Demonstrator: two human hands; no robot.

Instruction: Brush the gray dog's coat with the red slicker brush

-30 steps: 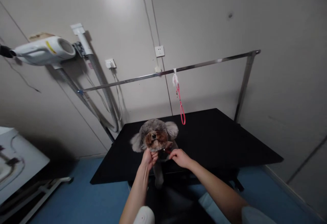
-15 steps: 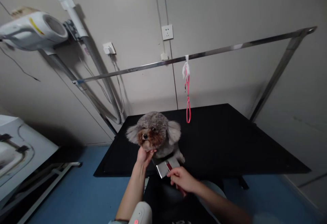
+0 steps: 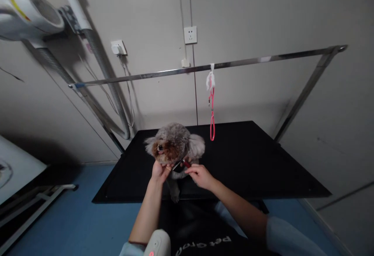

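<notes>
A curly grey dog (image 3: 174,136) with a brown muzzle is on the black table near its front edge, one foreleg hanging toward the edge. My left hand (image 3: 159,171) cups the dog under its chin, fingers curled into the fur. In my right hand (image 3: 201,175) is a slicker brush with a red handle (image 3: 186,164). Its metal head is seen nearly edge-on, against the fur below the jaw and ear. The bristles are hidden from me.
The black grooming table (image 3: 239,162) stands against the wall. A metal bar (image 3: 163,73) spans above it, with a pink leash loop (image 3: 212,125) hanging down. A white dryer (image 3: 32,14) with grey hoses (image 3: 105,69) is at the left. A white tub (image 3: 17,166) stands lower left.
My right hand has raised the slicker brush from in front of the dog's chest to below its jaw, turning the head edge-on. The dog's muzzle has tipped up. The view has shifted slightly.
</notes>
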